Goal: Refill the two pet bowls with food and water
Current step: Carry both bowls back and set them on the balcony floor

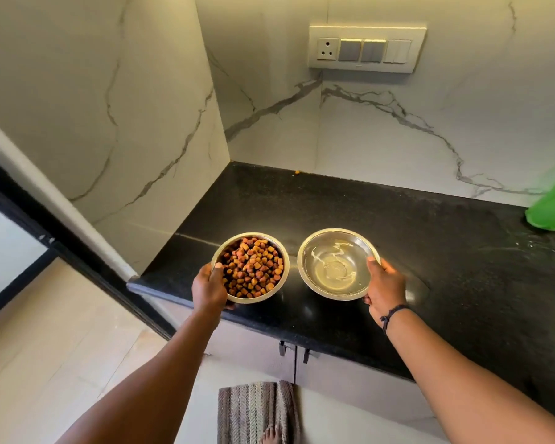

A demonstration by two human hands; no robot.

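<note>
Two steel pet bowls are over the front of a black stone counter (414, 238). The left bowl (281, 251) is heaped with brown kibble. My left hand (209, 288) grips its near-left rim, thumb inside the edge. The right bowl (334, 262) holds clear water. My right hand (385, 288) grips its near-right rim, thumb over the edge and fingers underneath. Whether the bowls rest on the counter or hover just above it, I cannot tell.
A green object (550, 203) lies at the counter's far right, with wet streaks (535, 245) near it. One stray kibble (297, 171) lies at the back wall. A switch panel (366, 49) is on the marble wall. Cabinet doors (297, 350) and a striped mat (257, 411) lie below.
</note>
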